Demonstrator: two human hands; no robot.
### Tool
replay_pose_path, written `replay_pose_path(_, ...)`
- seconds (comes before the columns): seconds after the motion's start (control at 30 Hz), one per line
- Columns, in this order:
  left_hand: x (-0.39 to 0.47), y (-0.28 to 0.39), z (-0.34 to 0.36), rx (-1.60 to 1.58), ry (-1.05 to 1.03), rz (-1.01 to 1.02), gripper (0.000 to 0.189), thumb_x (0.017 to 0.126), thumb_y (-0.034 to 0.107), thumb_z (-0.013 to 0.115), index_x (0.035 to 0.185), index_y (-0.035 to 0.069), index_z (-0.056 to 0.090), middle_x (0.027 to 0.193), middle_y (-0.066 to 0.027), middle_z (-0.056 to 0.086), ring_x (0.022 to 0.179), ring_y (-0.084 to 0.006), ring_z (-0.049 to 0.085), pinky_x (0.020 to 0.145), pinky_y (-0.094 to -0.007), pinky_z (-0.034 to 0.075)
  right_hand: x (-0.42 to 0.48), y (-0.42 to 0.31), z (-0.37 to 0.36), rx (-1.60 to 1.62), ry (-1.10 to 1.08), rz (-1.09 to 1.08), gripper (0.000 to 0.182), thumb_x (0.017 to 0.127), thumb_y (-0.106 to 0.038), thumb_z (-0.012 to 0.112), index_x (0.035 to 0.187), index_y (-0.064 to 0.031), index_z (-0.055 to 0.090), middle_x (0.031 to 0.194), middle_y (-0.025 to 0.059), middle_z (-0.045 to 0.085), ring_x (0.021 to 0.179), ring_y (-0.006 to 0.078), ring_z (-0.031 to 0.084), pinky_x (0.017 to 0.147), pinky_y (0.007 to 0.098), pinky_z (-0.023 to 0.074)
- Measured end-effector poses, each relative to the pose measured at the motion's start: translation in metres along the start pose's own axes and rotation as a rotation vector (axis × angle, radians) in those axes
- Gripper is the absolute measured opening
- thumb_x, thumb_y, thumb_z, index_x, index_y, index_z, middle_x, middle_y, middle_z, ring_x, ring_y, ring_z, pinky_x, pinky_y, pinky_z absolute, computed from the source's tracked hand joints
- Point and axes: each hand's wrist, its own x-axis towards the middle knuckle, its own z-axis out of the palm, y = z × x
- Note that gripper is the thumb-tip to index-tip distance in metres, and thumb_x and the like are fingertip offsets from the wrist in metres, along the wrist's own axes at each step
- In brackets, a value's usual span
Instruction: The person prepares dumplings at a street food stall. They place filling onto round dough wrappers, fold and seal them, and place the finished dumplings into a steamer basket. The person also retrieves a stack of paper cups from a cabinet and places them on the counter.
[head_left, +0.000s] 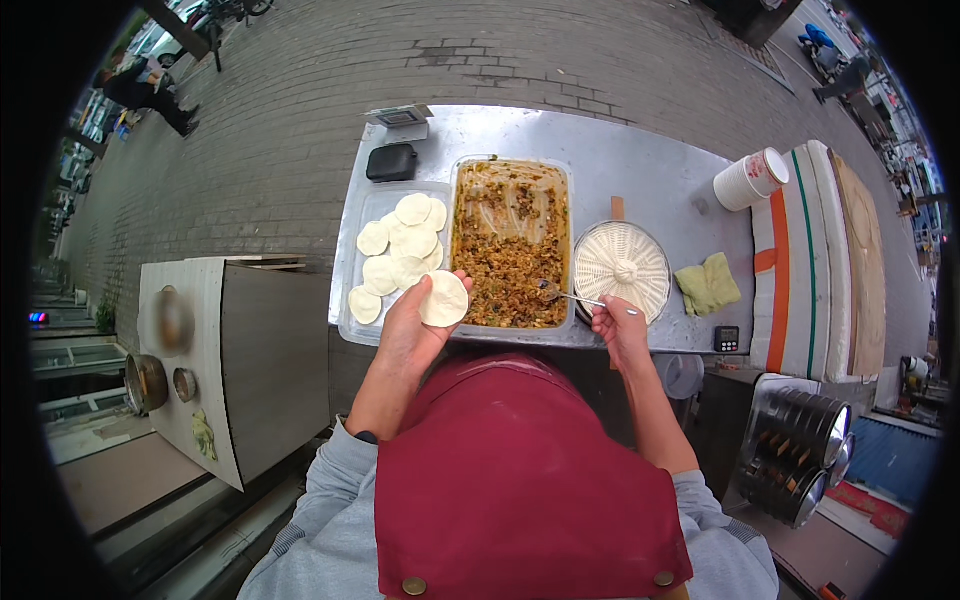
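Note:
On the fingers of my left hand (411, 322) lies a round dough wrapper (444, 298), held at its edge by the thumb. My right hand (621, 324) grips the handle of a metal spoon (574, 297), whose bowl rests in the chopped filling (502, 277). That filling fills the near part of a clear plastic tub (571, 225); its far part shows smeared, thinner remains. Left of it, several more dough wrappers (412, 241) lie overlapping in a shallow plastic tray (352, 259). A round steamer with a woven lid (624, 268) sits just beyond my right hand.
A green cloth (708, 283), a small digital timer (727, 339), stacked paper cups (750, 180) and a foam box (802, 262) stand on the right. A black case (391, 163) lies at the far left of the metal table (652, 172). Stacked steamers (799, 450) stand lower right.

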Motion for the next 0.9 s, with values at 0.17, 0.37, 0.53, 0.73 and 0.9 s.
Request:
replay_pose_path(0.17, 0.039, -0.003, -0.006, -0.001, -0.006, -0.116, 0.044, 0.117, 0.021, 0.047, 0.151, -0.007, 0.047, 0.141, -0.0267, 0.064, 0.130, -0.0396, 0.066, 0.107, -0.0498, 0.059, -0.026, 0.007, 0.009, 0.022, 0.108, -0.047, 0.024, 0.110, -0.018, 0.067, 0.113, 0.0045, 0.072, 0.093, 0.0107, 0.074, 0.075, 0.0157, 0.068, 0.068, 0.0300, 0.0570)
replay_pose_path(0.37, 0.052, 0.007, -0.003, 0.045, -0.025, -0.155, 0.042, 0.117, 0.022, 0.046, 0.147, -0.008, 0.051, 0.140, -0.0274, 0.064, 0.129, -0.0395, 0.066, 0.107, -0.0503, 0.059, -0.039, -0.001, 0.045, -0.503, 0.073, -0.414, 0.022, 0.110, -0.014, 0.066, 0.109, 0.0055, 0.076, 0.093, 0.0072, 0.073, 0.078, 0.0119, 0.067, 0.069, 0.0281, 0.0553)
replay_pose_path(0.53, 0.049, 0.016, -0.010, 0.056, -0.011, -0.147, 0.044, 0.116, 0.020, 0.048, 0.149, -0.008, 0.049, 0.142, -0.0274, 0.063, 0.130, -0.0403, 0.066, 0.106, -0.0505, 0.060, -0.042, -0.010, 0.075, -1.089, -0.011, -0.630, 0.011, 0.102, -0.005, 0.069, 0.110, 0.0017, 0.074, 0.097, 0.0167, 0.069, 0.086, 0.0356, 0.070, 0.078, 0.0395, 0.0552)
replay_pose_path(0.73, 0.041, 0.029, -0.024, 0.104, -0.025, -0.109, 0.045, 0.116, 0.018, 0.049, 0.152, -0.008, 0.047, 0.140, -0.0256, 0.066, 0.127, -0.0383, 0.069, 0.104, -0.0493, 0.061, -0.031, -0.010, 0.080, -1.136, -0.004, -0.662, 0.013, 0.103, -0.006, 0.068, 0.112, 0.0019, 0.074, 0.098, 0.0171, 0.069, 0.089, 0.0374, 0.069, 0.079, 0.0408, 0.0551)
replay_pose_path(0.9, 0.030, 0.033, -0.025, 0.117, -0.011, -0.102, 0.046, 0.115, 0.017, 0.051, 0.154, -0.006, 0.045, 0.140, -0.0244, 0.067, 0.127, -0.0365, 0.069, 0.103, -0.0479, 0.061, -0.024, -0.009, 0.080, -0.981, -0.049, -0.495, 0.016, 0.105, -0.008, 0.067, 0.113, 0.0035, 0.075, 0.091, 0.0127, 0.070, 0.077, 0.0239, 0.069, 0.072, 0.0360, 0.0554)
